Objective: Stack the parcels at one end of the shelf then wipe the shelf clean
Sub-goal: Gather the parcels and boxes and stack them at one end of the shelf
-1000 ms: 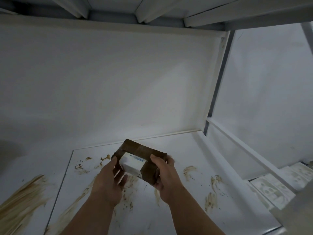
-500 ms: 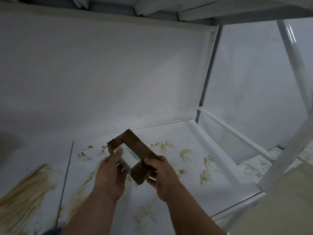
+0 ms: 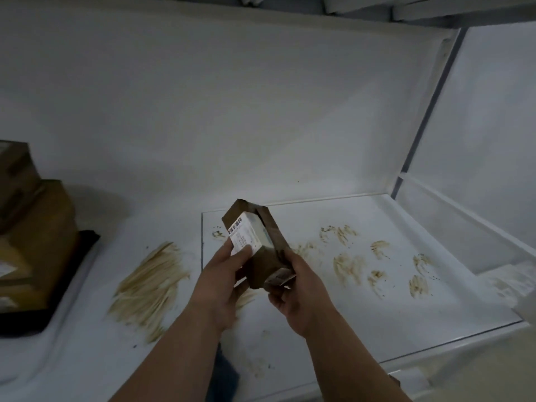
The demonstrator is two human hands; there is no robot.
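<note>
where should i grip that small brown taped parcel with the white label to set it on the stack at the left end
Grip the small brown taped parcel with the white label across its two long brown sides, one hand per side, roughly as the left hand and right hand hold it now. Those faces are flat and parallel. Approaching the stack of brown cardboard parcels from the right probably lets it go down flat.
</note>
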